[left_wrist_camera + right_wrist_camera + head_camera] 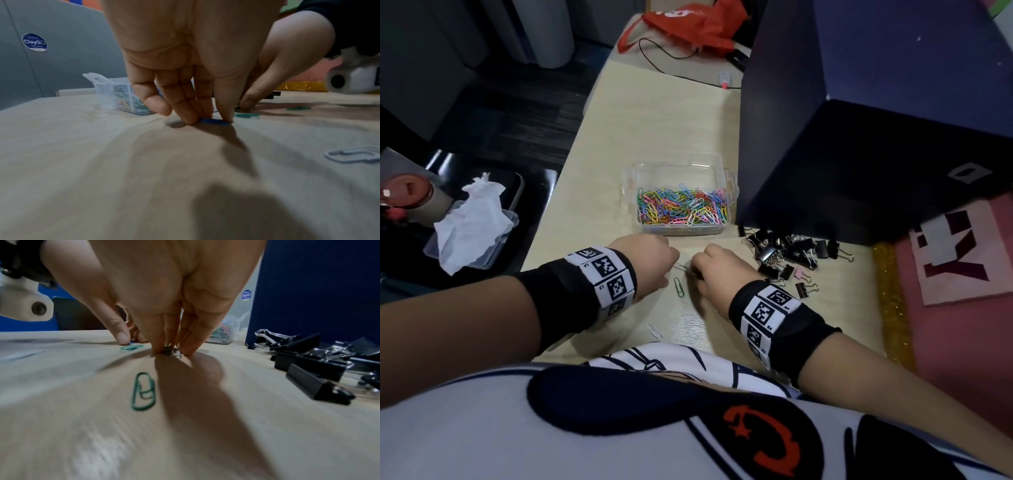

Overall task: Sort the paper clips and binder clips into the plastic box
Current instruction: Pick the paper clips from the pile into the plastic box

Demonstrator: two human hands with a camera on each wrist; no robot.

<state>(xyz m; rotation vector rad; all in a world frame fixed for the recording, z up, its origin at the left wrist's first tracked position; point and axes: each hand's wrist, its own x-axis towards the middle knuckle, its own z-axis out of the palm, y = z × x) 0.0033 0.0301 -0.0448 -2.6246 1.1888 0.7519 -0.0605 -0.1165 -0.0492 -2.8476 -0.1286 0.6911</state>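
Paper clips mostly fill the near half of the box point(732, 185), which sits mid-desk; its far half looks bare, so I judge the task roughly half done. From the left, my left hand point(645, 262) pinches a blue clip point(213, 121) flat on the desk point(619, 137). A white clip point(654, 331) and green clip point(679, 287) lie loose between my wrists. My right hand point(714, 275) closes its fingertips on something small and dark; I cannot identify it. Rightmost, the binder clips point(796, 251) wait unsorted.

Open table point(619, 137) left of plastic box point(681, 171); dark partition point(859, 120) right.
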